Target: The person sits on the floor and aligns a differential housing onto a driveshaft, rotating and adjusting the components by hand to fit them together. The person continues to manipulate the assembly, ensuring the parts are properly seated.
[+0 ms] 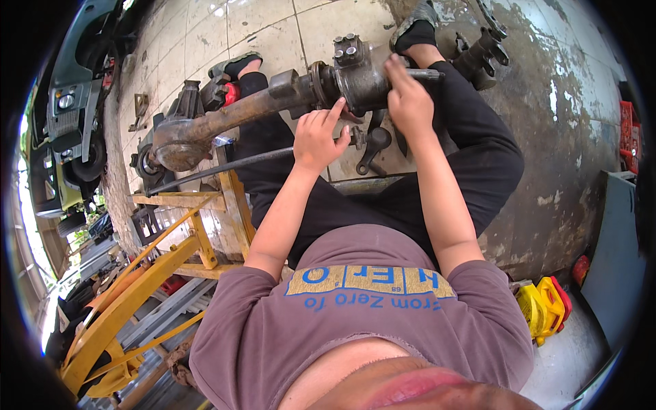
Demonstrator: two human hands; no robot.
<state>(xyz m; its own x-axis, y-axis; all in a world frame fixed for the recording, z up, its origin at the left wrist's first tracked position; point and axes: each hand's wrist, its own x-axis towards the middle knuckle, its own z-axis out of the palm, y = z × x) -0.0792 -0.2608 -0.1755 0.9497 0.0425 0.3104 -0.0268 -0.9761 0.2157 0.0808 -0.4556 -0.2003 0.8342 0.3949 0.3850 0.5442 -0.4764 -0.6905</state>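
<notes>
A rusty vehicle axle (pixel 256 108) lies across in front of my legs, its rounded differential housing (pixel 180 145) at the left. At its right end is a dark, greasy wheel hub assembly (pixel 362 85), with a bolted block (pixel 348 50) on top and a shaft sticking out to the right. My left hand (pixel 318 139) has its fingers apart, the index fingertip at the hub's near lower edge. Over the hub's right side, my right hand (pixel 410 100) has fingers stretched out and holds nothing visible. Its fingertips are slightly blurred. Below the hub sits a dark steel arm (pixel 375 146).
A long rod (pixel 253 159) runs beneath the axle. To the left stands a yellow metal frame (pixel 130 307). Other dark metal parts (pixel 482 58) lie beyond my right knee. A yellow-and-red item (pixel 543 309) is at the lower right. Vehicles (pixel 68 123) stand at the far left.
</notes>
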